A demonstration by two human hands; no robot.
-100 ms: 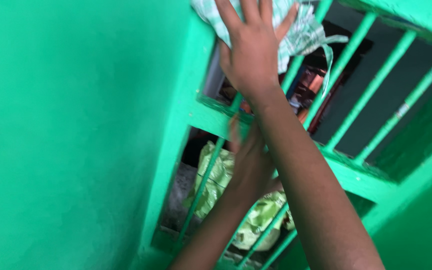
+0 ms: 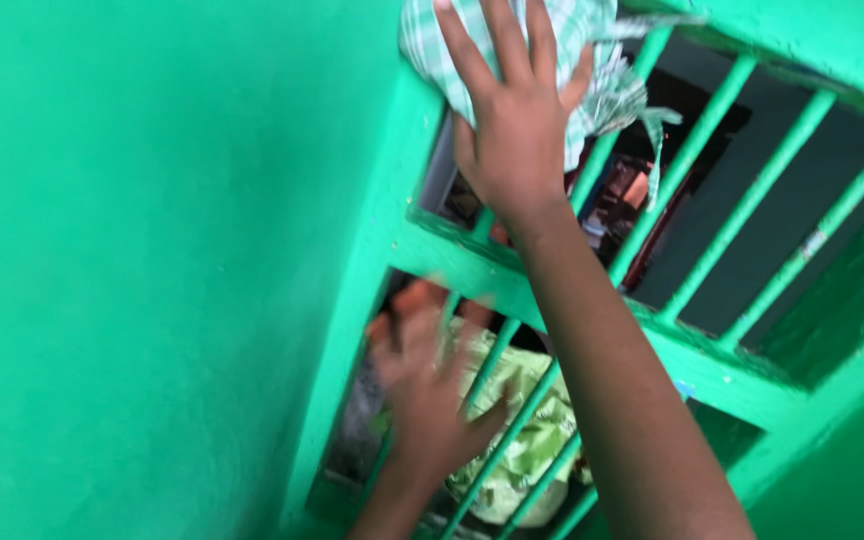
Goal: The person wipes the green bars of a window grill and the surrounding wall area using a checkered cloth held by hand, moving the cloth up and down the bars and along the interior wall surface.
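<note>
now press your flat, open right hand [image 2: 517,130] on the cloth [image 2: 592,60] against the grille [image 2: 472,270]; left hand [image 2: 427,385], fingers spread, hovers lower, gripping nothing.

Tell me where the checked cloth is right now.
In the head view, the checked cloth sits at the top centre, pressed by the right hand against the upper part of the green window grille.

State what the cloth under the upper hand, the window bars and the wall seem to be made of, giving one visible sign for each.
Cloth: woven fabric, probably cotton; checked pattern, soft folds, a loose hanging strip. The right hand presses it flat.
Window bars: likely painted metal; thin, straight, round rods with a slightly glossy green coat.
Wall: plaster or cement, it seems, under green paint; broad, hard, faintly uneven surface.
</note>
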